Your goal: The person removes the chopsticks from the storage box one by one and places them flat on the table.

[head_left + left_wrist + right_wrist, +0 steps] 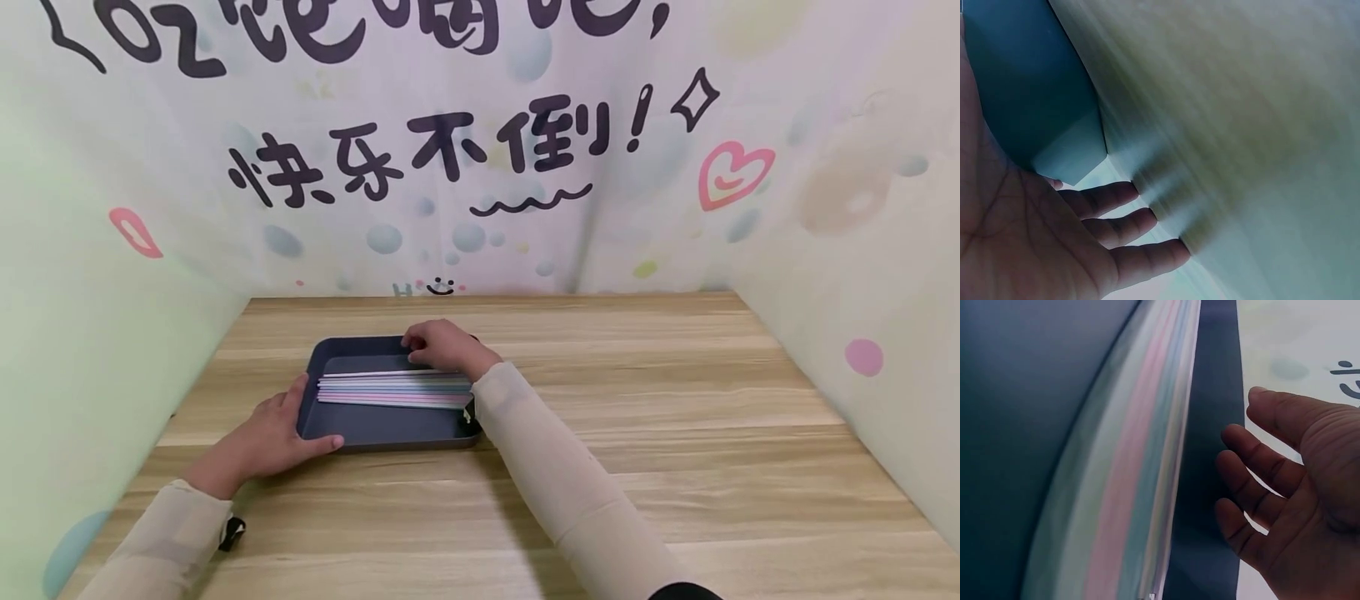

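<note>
A dark blue-grey rectangular tray point(405, 429) lies on the table. Thin pastel sticks point(390, 392) in white, blue, pink and green lie side by side in it, their right ends hidden behind my right sleeve. My left hand point(273, 433) is at the tray's front left corner, thumb over the front rim and a finger along the left side. In the left wrist view three of its fingers point(1141, 259) stretch out below the tray's wall. Over the back right part of the tray, my right hand point(442, 346) has loosely bent fingers with nothing between them, beside the sticks point(1125, 519).
The wooden table point(675, 450) extends right and forward of the tray. A printed cloth wall point(450, 242) with black characters stands behind it, and pale side walls point(90, 333) close in the left and right edges. A dark band circles each sleeve near the wrist.
</note>
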A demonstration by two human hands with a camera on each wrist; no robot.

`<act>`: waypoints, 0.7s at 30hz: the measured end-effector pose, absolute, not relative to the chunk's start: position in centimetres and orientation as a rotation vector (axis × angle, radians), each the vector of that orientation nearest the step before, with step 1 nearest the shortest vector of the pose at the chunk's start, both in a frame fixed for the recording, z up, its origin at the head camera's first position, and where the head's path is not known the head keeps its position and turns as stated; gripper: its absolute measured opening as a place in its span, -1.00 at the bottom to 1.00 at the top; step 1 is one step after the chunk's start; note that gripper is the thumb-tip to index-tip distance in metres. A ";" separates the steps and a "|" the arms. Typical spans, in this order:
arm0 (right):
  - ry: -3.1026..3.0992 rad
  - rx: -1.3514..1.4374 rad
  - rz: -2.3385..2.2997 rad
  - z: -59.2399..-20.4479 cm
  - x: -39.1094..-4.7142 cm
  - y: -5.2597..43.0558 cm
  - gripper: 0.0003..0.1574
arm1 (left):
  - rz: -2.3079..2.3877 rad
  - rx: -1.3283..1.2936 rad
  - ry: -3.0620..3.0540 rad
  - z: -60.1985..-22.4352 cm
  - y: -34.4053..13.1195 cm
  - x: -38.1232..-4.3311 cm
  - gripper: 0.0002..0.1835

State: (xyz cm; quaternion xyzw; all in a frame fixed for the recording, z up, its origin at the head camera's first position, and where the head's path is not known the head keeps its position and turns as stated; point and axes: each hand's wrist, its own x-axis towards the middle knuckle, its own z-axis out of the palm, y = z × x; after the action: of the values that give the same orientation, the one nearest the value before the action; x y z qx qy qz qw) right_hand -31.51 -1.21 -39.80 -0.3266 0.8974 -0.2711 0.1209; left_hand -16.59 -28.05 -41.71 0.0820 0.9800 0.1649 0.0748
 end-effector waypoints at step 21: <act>2.564 -0.988 -0.628 -41.1 -31.2 -1.8 -0.71 | 0.500 0.251 2.949 -41.8 -27.9 -16.6 0.33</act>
State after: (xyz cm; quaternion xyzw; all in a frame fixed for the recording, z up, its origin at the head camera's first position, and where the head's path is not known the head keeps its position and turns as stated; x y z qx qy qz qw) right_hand -31.16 -1.78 -41.13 -0.3459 0.8979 -0.2198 0.1608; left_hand -16.61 -27.93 -41.76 0.0833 0.9801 0.1663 0.0699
